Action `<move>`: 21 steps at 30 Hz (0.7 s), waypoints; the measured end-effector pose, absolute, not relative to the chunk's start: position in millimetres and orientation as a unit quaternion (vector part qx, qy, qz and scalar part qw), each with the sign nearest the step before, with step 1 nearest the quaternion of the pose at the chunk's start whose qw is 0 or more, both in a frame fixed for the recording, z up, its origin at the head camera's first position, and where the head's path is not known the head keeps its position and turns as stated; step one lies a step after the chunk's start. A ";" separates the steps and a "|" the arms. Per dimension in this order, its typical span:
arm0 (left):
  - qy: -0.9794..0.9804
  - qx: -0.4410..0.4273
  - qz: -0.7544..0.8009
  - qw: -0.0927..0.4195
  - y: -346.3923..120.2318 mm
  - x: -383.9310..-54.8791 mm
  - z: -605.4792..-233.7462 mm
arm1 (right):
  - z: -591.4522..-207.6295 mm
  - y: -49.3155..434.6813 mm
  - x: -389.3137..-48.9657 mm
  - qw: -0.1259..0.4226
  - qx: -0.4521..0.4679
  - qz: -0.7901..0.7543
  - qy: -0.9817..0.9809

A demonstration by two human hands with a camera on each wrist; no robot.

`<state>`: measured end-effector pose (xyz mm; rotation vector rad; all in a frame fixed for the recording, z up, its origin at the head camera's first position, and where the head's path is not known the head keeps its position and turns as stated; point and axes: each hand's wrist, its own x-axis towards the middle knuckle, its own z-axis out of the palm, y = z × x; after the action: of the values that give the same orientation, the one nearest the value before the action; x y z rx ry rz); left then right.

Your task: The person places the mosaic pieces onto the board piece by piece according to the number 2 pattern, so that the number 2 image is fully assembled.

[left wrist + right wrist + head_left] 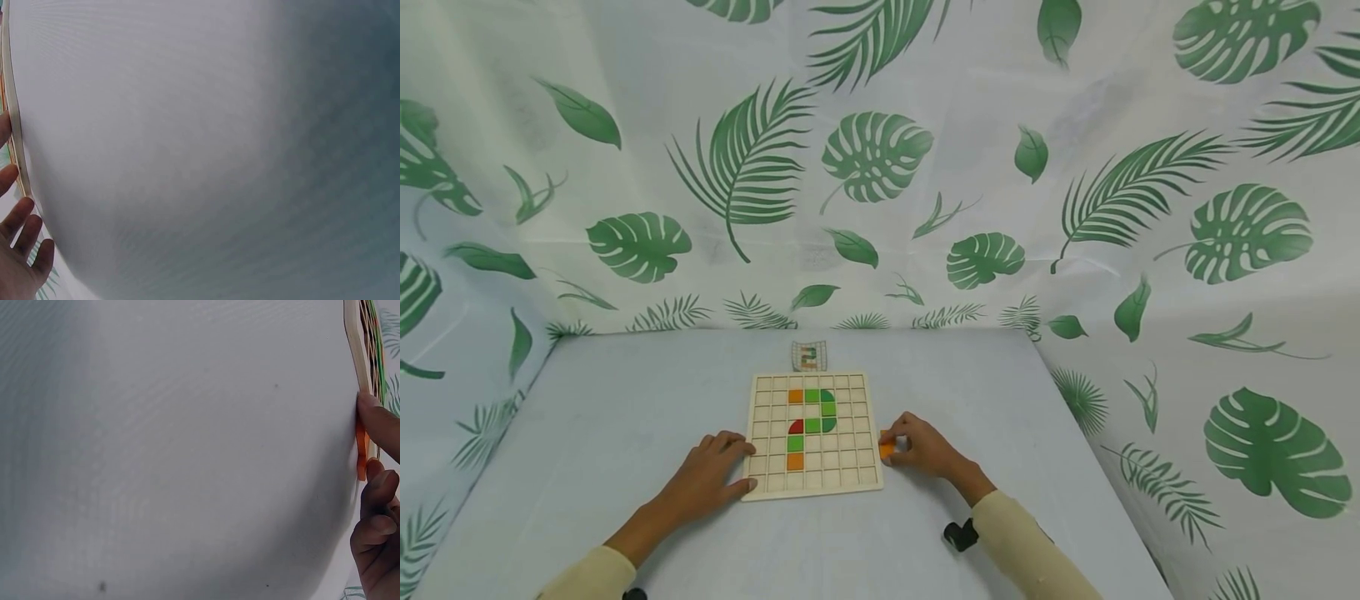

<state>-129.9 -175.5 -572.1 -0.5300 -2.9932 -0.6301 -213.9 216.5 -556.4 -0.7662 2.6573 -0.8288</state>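
A pale wooden grid board (842, 481) lies on the table with several coloured tiles in its cells: orange squares, green squares, green rounded pieces and one red rounded piece (796, 427). My left hand (709, 472) rests at the board's left edge, fingertips and thumb touching it and spread apart; the left wrist view catches only fingers of this hand (22, 250). Against the right edge, my right hand (919, 446) pinches an orange tile (887, 444) between thumb and fingers. The right wrist view shows that orange tile (361, 450) edge-on, partly covered by the fingers.
A small printed card (808, 357) with a grid pattern lies just behind the board. The white-covered table (625, 392) meets leaf-printed cloth (880, 283) at the back and sides. A black strap piece (960, 536) shows by the right wrist.
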 end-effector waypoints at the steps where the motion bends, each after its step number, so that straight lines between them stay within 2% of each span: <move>1: -0.964 -0.170 -0.203 0.018 -175.5 -129.9 -572.5 | -556.8 216.7 -214.1 0.126 -0.262 -0.281 0.914; 21: -0.965 -0.165 -0.202 0.013 -175.2 -130.3 -572.9 | -554.4 218.6 -213.2 0.097 -0.286 -0.219 0.928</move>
<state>-130.3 -175.2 -572.9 -0.5146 -3.0069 -0.6283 -213.2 218.6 -554.4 -0.8465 2.7468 -0.6482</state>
